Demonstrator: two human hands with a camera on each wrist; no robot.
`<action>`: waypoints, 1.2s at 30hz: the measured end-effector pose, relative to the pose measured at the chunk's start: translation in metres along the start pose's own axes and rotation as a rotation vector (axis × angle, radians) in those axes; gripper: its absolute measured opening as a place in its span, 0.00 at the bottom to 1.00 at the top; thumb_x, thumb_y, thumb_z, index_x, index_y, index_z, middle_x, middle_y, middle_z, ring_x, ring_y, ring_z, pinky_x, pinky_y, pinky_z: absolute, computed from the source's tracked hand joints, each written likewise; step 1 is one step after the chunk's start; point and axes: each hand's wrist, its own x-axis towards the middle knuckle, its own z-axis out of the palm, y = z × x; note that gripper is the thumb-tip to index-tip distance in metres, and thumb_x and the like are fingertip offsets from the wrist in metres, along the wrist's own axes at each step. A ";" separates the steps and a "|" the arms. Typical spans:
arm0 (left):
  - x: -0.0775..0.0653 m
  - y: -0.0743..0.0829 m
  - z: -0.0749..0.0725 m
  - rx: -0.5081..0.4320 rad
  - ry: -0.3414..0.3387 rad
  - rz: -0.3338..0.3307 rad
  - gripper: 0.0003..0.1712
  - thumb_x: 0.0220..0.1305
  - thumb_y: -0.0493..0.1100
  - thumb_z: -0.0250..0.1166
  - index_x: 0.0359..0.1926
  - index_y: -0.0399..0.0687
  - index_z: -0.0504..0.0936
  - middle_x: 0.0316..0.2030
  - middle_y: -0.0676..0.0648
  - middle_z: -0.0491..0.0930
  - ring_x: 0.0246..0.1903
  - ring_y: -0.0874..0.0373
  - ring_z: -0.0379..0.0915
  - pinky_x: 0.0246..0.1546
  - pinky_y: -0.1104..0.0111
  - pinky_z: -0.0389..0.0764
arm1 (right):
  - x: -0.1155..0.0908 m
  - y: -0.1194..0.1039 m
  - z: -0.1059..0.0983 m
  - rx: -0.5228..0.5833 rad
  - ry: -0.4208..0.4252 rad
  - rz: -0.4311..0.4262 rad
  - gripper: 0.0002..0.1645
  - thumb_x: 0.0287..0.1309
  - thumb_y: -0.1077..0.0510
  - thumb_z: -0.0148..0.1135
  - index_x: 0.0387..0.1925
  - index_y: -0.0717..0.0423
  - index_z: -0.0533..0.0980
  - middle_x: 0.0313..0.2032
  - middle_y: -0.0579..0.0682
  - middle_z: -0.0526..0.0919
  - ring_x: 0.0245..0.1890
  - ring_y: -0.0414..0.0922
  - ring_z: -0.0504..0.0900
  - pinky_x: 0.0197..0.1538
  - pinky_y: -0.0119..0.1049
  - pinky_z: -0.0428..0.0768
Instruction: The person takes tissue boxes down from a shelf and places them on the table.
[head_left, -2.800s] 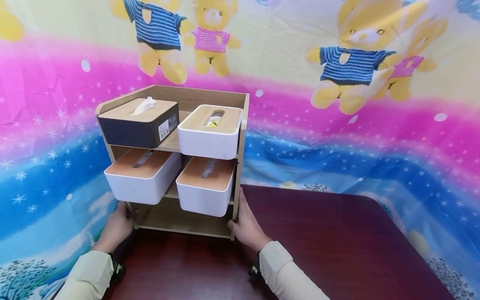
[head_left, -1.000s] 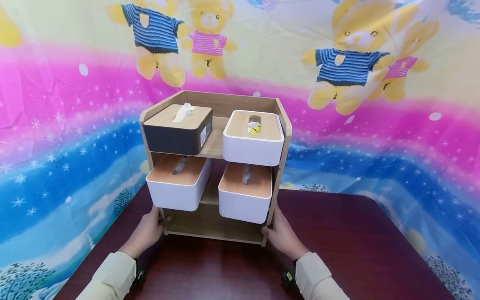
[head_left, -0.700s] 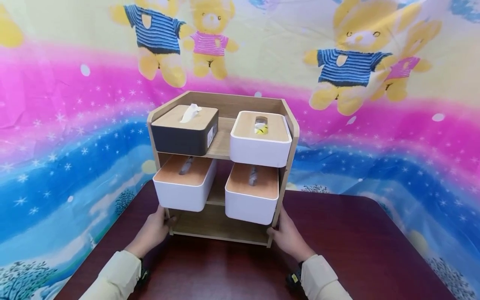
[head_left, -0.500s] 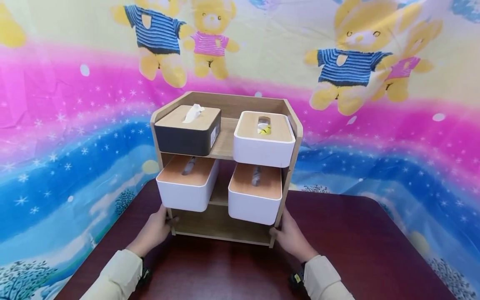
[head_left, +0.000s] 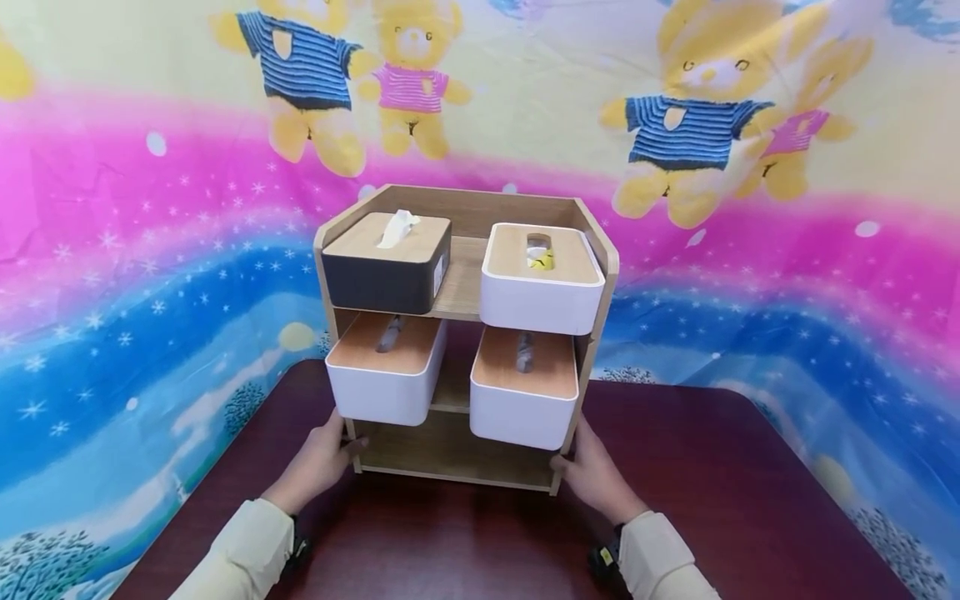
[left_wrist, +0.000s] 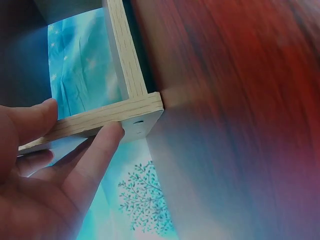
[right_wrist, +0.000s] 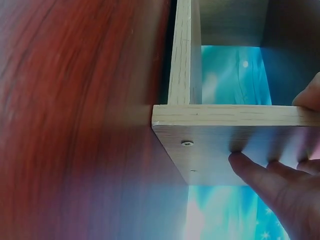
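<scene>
A wooden desktop shelf (head_left: 453,454) stands on the table, bearing tissue boxes on its upper two levels. My left hand (head_left: 318,462) grips its left side panel low down; in the left wrist view the thumb is on the inner side and the fingers lie outside. Opposite, my right hand (head_left: 596,475) holds the right side panel in the same way, fingertips against the outer face near a screw (right_wrist: 187,143). On top sit a black tissue box (head_left: 378,283) with a tissue sticking out and a white tissue box (head_left: 540,304). Two more white boxes (head_left: 378,396) jut from the middle level.
The dark red table (head_left: 690,475) extends to the right of the shelf and in front of it. A printed curtain (head_left: 787,317) with teddy bears hangs close behind the table and along its left side.
Both hands have moved the shelf with its boxes to the right across the table, and it now faces me more squarely. In the last half second it shifts only slightly.
</scene>
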 end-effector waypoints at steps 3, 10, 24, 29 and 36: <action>0.000 0.002 0.002 -0.006 -0.004 -0.009 0.45 0.66 0.34 0.63 0.74 0.51 0.46 0.62 0.31 0.69 0.53 0.38 0.75 0.48 0.45 0.77 | -0.001 0.002 -0.002 -0.013 0.009 0.009 0.59 0.52 0.72 0.61 0.77 0.38 0.43 0.66 0.54 0.66 0.60 0.55 0.72 0.49 0.50 0.79; 0.002 0.007 0.008 -0.007 -0.006 -0.020 0.47 0.66 0.34 0.63 0.75 0.52 0.44 0.64 0.32 0.67 0.55 0.39 0.73 0.51 0.45 0.75 | -0.002 0.009 -0.006 -0.047 0.015 0.015 0.58 0.52 0.72 0.61 0.77 0.45 0.43 0.67 0.58 0.63 0.62 0.57 0.69 0.51 0.52 0.78; 0.011 0.021 0.027 -0.027 0.011 -0.008 0.45 0.66 0.35 0.63 0.75 0.52 0.46 0.60 0.34 0.73 0.53 0.43 0.76 0.49 0.48 0.77 | -0.006 0.013 -0.030 -0.066 0.009 0.017 0.55 0.54 0.72 0.59 0.77 0.49 0.43 0.67 0.60 0.63 0.62 0.59 0.68 0.51 0.53 0.77; 0.016 0.027 0.032 -0.045 -0.002 0.002 0.46 0.66 0.35 0.63 0.75 0.52 0.46 0.61 0.36 0.72 0.54 0.44 0.75 0.51 0.48 0.76 | -0.006 0.017 -0.038 -0.106 0.026 0.003 0.55 0.54 0.73 0.59 0.77 0.52 0.42 0.67 0.62 0.62 0.63 0.59 0.66 0.53 0.54 0.74; 0.015 0.030 0.035 -0.042 -0.009 -0.015 0.45 0.66 0.36 0.64 0.75 0.52 0.47 0.61 0.37 0.72 0.54 0.44 0.75 0.51 0.48 0.75 | -0.007 0.023 -0.042 -0.107 0.029 0.001 0.53 0.55 0.72 0.60 0.76 0.53 0.45 0.68 0.61 0.62 0.64 0.59 0.66 0.51 0.52 0.75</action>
